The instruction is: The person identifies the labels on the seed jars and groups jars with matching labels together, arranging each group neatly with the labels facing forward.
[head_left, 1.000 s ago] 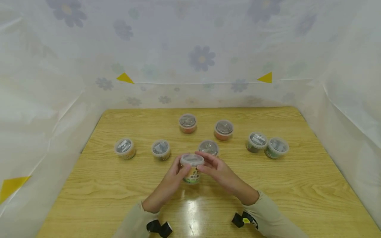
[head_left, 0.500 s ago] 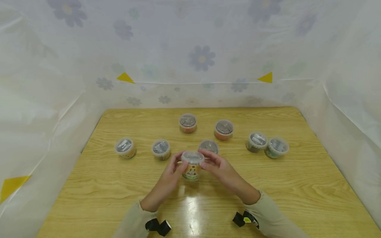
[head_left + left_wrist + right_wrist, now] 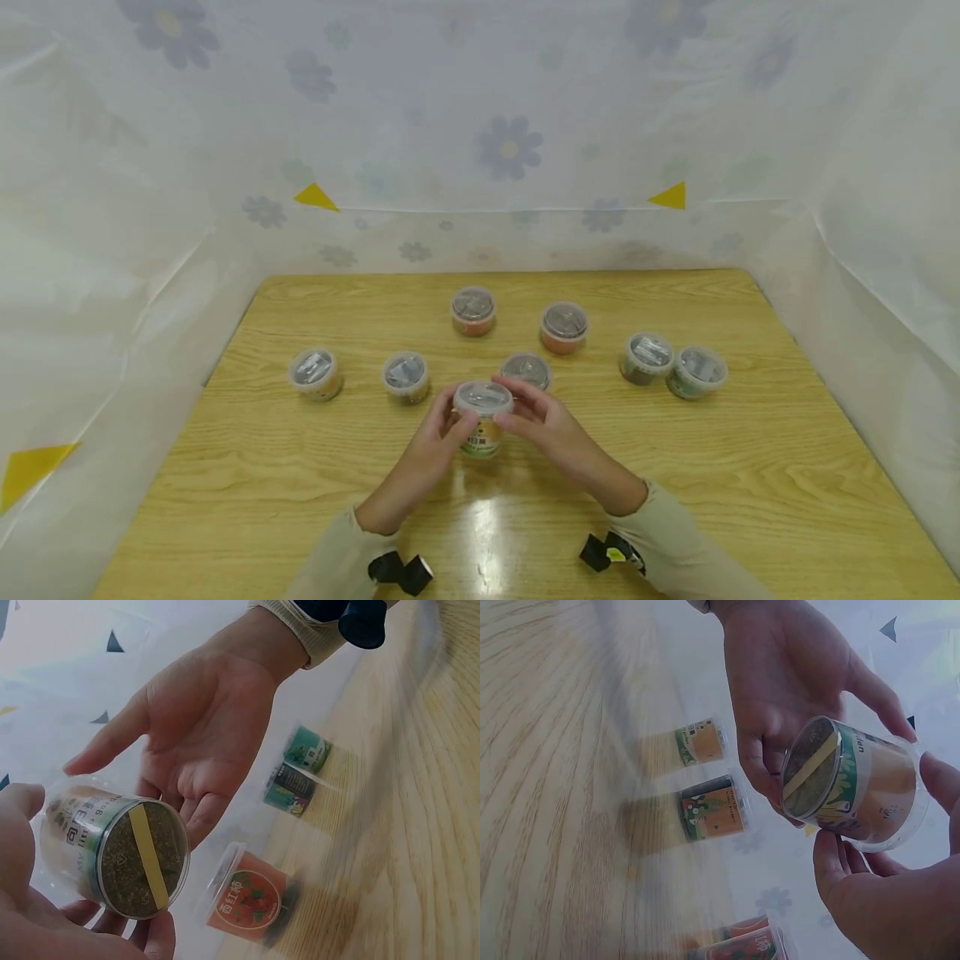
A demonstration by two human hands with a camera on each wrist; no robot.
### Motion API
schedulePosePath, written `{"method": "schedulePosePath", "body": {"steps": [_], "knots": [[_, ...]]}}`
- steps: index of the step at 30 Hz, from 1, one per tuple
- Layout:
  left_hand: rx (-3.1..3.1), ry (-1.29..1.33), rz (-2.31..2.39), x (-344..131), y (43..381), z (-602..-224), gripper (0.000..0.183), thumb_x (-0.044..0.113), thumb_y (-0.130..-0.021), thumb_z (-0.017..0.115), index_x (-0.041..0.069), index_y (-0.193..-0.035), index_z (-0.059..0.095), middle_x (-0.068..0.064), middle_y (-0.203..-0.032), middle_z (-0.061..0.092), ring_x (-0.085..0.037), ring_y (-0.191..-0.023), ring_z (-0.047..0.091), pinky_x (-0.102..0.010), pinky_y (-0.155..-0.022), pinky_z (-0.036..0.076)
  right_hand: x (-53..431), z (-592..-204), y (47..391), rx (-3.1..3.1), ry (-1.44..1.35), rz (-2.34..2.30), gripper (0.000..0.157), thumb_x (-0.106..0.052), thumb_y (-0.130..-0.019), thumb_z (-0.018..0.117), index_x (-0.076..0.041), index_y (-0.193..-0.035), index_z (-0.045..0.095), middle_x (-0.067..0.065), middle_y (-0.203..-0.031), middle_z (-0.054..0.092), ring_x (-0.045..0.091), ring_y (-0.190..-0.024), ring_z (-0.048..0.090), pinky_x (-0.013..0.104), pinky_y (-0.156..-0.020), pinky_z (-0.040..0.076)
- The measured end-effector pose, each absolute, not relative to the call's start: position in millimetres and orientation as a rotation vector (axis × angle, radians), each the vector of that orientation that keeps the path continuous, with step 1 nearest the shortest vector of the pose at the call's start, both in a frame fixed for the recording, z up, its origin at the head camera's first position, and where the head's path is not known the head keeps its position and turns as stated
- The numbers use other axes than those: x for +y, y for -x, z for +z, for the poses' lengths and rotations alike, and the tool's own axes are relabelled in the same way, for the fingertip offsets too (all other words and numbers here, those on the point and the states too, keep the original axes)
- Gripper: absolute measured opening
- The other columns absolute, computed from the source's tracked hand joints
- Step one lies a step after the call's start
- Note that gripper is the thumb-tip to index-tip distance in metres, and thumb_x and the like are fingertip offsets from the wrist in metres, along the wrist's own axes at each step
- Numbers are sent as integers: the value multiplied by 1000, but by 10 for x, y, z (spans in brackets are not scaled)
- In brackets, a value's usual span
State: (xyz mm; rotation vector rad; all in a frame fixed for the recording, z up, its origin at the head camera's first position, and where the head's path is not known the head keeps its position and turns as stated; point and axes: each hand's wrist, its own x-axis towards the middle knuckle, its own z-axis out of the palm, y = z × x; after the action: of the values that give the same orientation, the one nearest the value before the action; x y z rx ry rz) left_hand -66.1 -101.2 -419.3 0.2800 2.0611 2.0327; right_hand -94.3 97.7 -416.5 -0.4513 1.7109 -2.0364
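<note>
A clear plastic cup (image 3: 482, 422) with a clear lid and an orange, green and white label is held in the air over the table's middle. My left hand (image 3: 431, 450) grips it from the left, thumb on the near side. On the other side my right hand (image 3: 555, 433) holds it, thumb near the lid rim. Through the base of the cup (image 3: 142, 859) in the left wrist view, brown soil-like stuff and a yellow strip show. Just behind stands a similar lidded cup (image 3: 527, 370), partly hidden by my right hand; its red label (image 3: 251, 900) bears a tomato picture.
On the wooden table (image 3: 300, 500), two lidded cups with orange contents or labels, a back cup (image 3: 473, 311) and another (image 3: 565, 327), stand behind. A cup (image 3: 315, 374) and its neighbour (image 3: 406, 377) are left. A dark cup (image 3: 647, 358) and green cup (image 3: 697, 372) nearly touch at right.
The held cup has turned between my hands, so its printed label has shifted left and partly behind my left thumb. It also rose slightly. The standing cups have not moved.
</note>
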Motion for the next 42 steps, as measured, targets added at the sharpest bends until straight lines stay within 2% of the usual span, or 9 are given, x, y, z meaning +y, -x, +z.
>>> {"method": "schedulePosePath", "body": {"steps": [5,13,16,20,24,30,34,37,42], "knots": [[2082,-277,2044,-1018,654,-4193,47,21,-97,50,12,-140,33,-10,-127,43,-23,-107,44,-33,-87,41,975,-4174,941,1712,453,-2040,56,-15,-91,60,-6,-141,36,15,-140,39,25,-127,40,31,-96,41],[2150,-292,1997,-1064,652,-4194,56,18,-94,57,16,-142,29,-11,-130,40,-27,-111,47,-31,-85,47,927,-4220,957,1804,475,-2011,60,-12,-86,67,-7,-139,39,14,-137,43,25,-124,44,30,-93,44],[2230,-322,1956,-1108,658,-4203,58,19,-92,60,18,-141,30,-8,-132,39,-25,-114,44,-33,-89,45,883,-4230,971,1837,533,-2001,63,-12,-84,70,-7,-139,40,14,-135,44,25,-123,45,30,-94,43],[2330,-390,1911,-1145,629,-4072,62,13,-89,64,9,-142,30,-10,-136,36,-25,-117,41,-39,-99,38,833,-4196,969,1880,611,-1994,63,-7,-83,69,-4,-138,40,15,-135,44,27,-122,45,32,-97,40],[2365,-419,1842,-1178,582,-3847,66,8,-88,65,-3,-141,27,-17,-138,32,-30,-119,39,-44,-100,35,780,-4215,992,1945,694,-1982,63,-4,-81,70,-2,-138,40,14,-135,44,28,-122,44,33,-99,39],[2421,-405,1726,-1371,599,-3756,68,17,-86,69,2,-141,32,-12,-136,38,-25,-121,41,-42,-98,39,652,-4201,1035,1972,904,-1932,68,-3,-80,70,3,-139,36,17,-137,40,30,-123,41,39,-101,37],[2423,-408,1735,-1577,633,-3776,67,18,-84,71,8,-140,35,-9,-135,41,-24,-120,43,-40,-97,40,573,-4056,1025,1949,976,-1903,53,-4,-92,56,8,-138,34,24,-136,38,37,-124,39,43,-100,37],[2451,-434,1736,-1748,689,-3839,67,17,-84,71,13,-140,35,-7,-136,39,-23,-120,42,-35,-97,40,519,-3979,1042,2005,876,-1910,41,-7,-98,45,7,-136,38,22,-134,43,36,-122,42,38,-98,40],[2530,-475,1721,-2012,775,-3869,67,18,-86,69,14,-142,33,-5,-137,36,-21,-120,39,-22,-95,39,403,-4009,1151,2093,771,-1932,39,-5,-95,51,9,-131,44,21,-129,48,35,-118,46,34,-95,43]]}}
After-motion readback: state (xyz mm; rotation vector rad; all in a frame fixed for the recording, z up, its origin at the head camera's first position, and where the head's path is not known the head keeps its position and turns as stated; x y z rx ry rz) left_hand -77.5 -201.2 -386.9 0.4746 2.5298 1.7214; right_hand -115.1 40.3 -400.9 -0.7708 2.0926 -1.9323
